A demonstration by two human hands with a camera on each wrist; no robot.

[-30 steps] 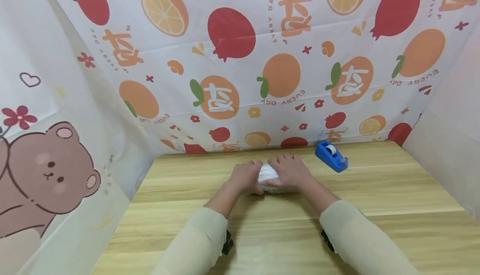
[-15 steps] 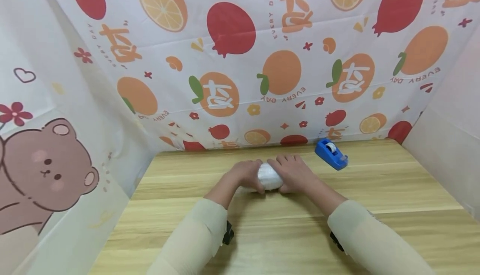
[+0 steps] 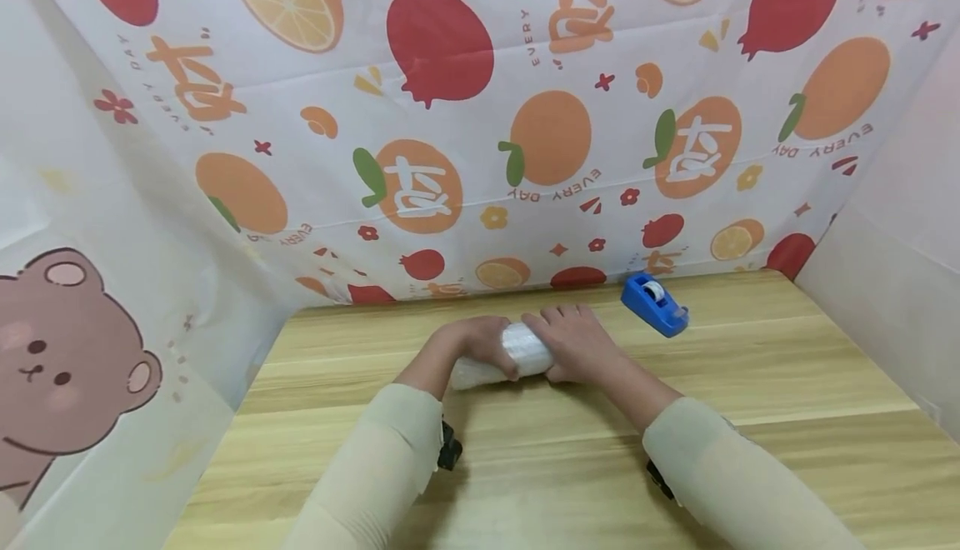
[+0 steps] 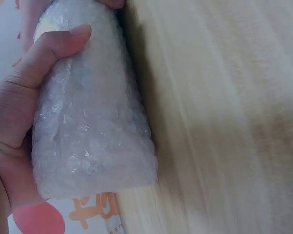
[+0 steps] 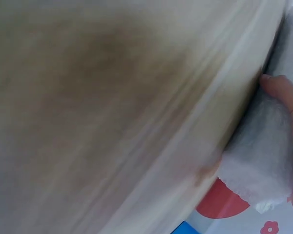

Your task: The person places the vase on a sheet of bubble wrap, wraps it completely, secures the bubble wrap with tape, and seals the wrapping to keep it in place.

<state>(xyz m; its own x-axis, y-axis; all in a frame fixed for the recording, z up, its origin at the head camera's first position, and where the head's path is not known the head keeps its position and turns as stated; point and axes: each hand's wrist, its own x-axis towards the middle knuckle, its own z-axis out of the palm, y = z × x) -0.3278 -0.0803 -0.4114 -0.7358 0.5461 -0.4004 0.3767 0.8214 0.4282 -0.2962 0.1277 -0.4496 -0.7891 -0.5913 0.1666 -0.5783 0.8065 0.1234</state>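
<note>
A roll-shaped bundle in clear bubble wrap (image 3: 527, 350) lies across the table before me, its left end tilted slightly toward me. My left hand (image 3: 486, 342) grips its left part; in the left wrist view the thumb lies over the bubble wrap (image 4: 95, 122) and the other fingers are mostly hidden behind it. Close by, my right hand (image 3: 576, 343) holds the right part from above. The right wrist view shows that thumb on the near side of the wrapped bundle (image 5: 263, 146). What the wrap encloses cannot be made out.
A blue tape dispenser (image 3: 655, 304) with a roll of tape stands at the back, right of my right hand. The wood-grain table (image 3: 540, 467) meets a fruit-printed curtain (image 3: 465, 158) behind, with pale sheets at both sides.
The bundle has rolled and turned a little, and its left end now shows beyond my left hand. My left wrist is bent more. The head view has shifted slightly.
</note>
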